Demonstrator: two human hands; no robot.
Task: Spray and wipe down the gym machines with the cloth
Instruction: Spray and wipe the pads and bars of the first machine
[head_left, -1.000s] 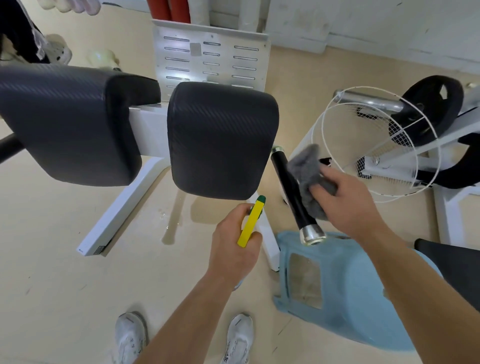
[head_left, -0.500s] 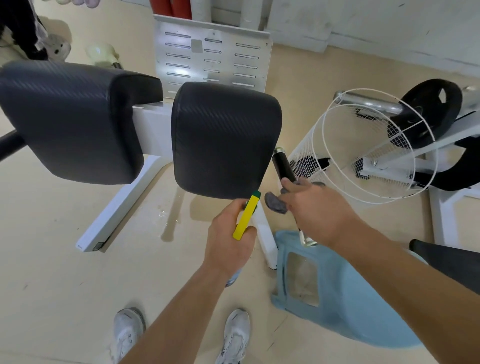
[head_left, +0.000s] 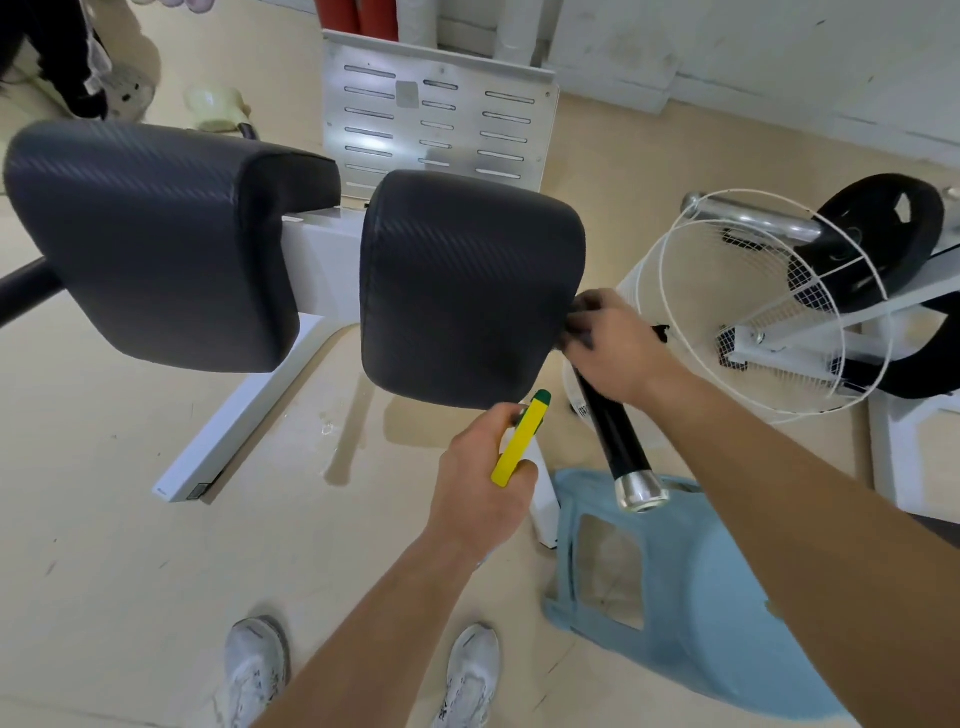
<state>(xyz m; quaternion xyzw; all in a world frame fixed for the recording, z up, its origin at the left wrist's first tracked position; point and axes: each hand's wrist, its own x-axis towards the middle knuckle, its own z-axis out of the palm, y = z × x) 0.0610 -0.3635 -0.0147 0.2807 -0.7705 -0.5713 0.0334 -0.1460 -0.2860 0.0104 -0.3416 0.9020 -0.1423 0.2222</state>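
At the centre of the frame, just off the right edge of the right pad, the right hand is curled tightly round the top of the black handle, with the dark cloth bunched under its fingers so that only a small fold shows beside the pad. Of the two hands this one is already on the work, and it looks to be wiping the grip. The handle's long axis runs from under that hand down and slightly right toward the bottom of the frame, ending in the chrome cap, so the bare length of grip lies below the hand, on the viewer's side of it, and a stroke along it would mean drawing the cloth down that line toward the cap. Lower and to the left, the left hand is closed round the yellow sprayer, whose green tip points up at the lower edge of the right pad; it sits near the handle but apart from it. The left pad fills the upper left, a white wire basket stands at right, and a blue stool lies on the floor at lower right, below the cap
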